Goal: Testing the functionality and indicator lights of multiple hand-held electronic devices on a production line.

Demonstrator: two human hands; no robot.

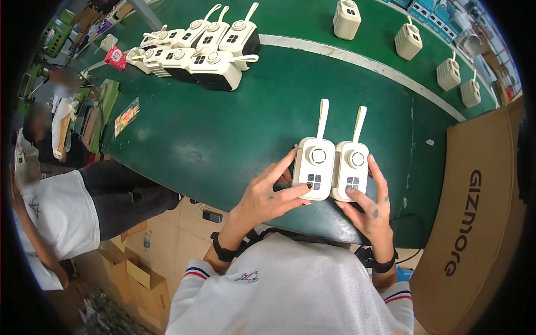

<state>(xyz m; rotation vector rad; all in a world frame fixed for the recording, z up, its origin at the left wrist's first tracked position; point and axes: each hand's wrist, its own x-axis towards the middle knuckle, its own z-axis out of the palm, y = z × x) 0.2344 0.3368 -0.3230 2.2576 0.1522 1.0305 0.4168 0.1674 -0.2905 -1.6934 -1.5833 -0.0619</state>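
Two cream box-shaped devices stand side by side at the near edge of the green table [245, 128]. Each has a round slotted dial, four dark buttons and a strap loop sticking up at the far side. Around the left device [317, 159] my left hand [267, 187] is closed, a dark-nailed fingertip by its buttons. My right hand [371, 209] grips the right device [356, 159] from its right side, with one fingertip on the lower buttons. The undersides of both devices are hidden.
Several similar cream devices [215, 67] are grouped at the far left. Others, like one cream unit [347, 22], stand beyond a pale strip [357, 58]. A large cardboard box [469, 223] borders the right side. A flat printed packet [127, 117] lies left. Another person [61, 206] is at left.
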